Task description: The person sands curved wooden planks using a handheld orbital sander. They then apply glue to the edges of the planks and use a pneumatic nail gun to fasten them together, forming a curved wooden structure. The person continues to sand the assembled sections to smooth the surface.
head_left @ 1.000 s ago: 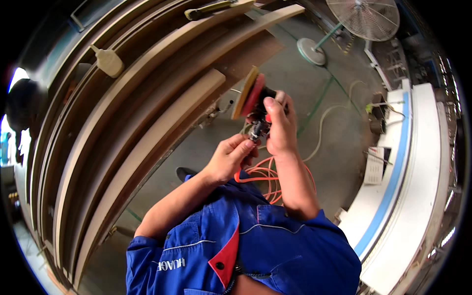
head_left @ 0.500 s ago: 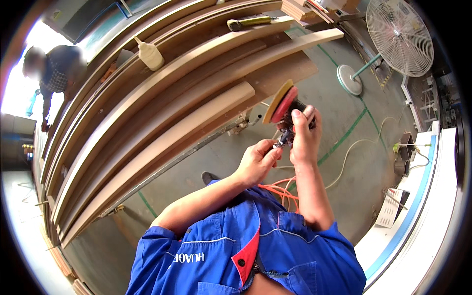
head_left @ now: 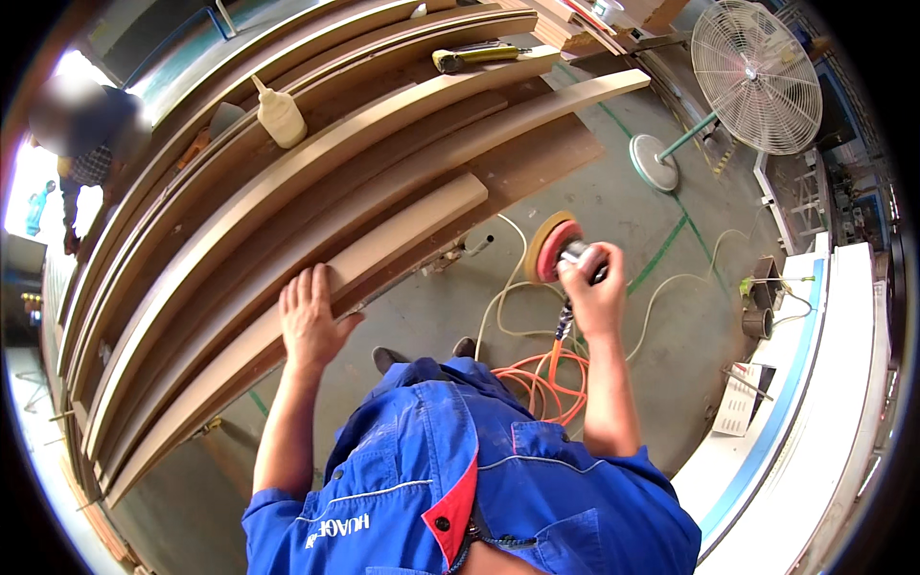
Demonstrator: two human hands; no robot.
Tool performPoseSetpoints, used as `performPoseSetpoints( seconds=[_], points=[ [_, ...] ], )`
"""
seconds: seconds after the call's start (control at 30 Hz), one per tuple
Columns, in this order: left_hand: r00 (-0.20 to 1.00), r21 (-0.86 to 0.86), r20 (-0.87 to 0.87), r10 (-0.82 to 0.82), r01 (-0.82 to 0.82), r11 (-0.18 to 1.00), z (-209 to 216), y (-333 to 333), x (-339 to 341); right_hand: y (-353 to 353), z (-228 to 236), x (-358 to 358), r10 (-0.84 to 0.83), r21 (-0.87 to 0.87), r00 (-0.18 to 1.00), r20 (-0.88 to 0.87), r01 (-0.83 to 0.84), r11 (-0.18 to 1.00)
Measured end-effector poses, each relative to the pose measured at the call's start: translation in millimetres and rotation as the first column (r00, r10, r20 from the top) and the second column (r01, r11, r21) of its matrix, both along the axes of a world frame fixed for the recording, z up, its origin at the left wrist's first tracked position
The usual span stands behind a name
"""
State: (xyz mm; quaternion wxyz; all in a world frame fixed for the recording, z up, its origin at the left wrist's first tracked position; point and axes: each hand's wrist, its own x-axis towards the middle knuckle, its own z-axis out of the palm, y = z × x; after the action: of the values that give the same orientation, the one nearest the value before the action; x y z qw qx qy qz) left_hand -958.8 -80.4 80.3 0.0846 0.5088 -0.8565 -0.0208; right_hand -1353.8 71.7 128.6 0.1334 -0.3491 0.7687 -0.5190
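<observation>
My left hand lies flat with its fingers spread on the nearest wooden board. In my right hand is a disc sander, gripped by its body and raised off to the right of the boards. The sander's round pad is red with a tan rim and faces away to the left, touching nothing. From its lower end an orange air hose runs down to loose coils by my feet.
More long boards lie side by side at left, bearing a cream squeeze bottle and a yellow-green tool. Another person bends over the far left. A pedestal fan stands at far right; a white bench runs along the right.
My left hand has left the sander's hose end and moved left onto the nearest board. My right hand has lowered the sander slightly, turning its pad.
</observation>
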Motion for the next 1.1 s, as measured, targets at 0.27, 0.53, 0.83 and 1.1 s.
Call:
performPoseSetpoints(
  seconds=[0.27, 0.53, 0.83, 1.1],
  points=[
    [0.993, -0.108, 0.031, -0.114, 0.117, 0.987, -30.1, 17.8, 28.7, -3.1, -46.3, 77.4, 0.135, 0.182, 0.986, -0.097, -0.116, 0.977],
    [0.993, -0.066, 0.037, -0.108, 0.110, 0.992, -19.4, 12.6, 25.1, -45.4, -50.1, 151.9, 0.266, -0.005, 0.830, -0.490, -0.308, 0.951],
    [0.993, -0.038, 0.032, -0.114, 0.116, 0.993, -17.0, 13.0, 26.7, -78.9, -37.5, 126.8, 0.241, 0.070, 0.725, -0.645, -0.258, 0.964],
    [0.990, -0.051, 0.030, -0.137, 0.139, 0.989, -22.1, 11.4, 26.9, -104.9, -21.1, 16.6, 0.261, 0.309, 0.838, -0.479, -0.118, 0.944]
  ],
)
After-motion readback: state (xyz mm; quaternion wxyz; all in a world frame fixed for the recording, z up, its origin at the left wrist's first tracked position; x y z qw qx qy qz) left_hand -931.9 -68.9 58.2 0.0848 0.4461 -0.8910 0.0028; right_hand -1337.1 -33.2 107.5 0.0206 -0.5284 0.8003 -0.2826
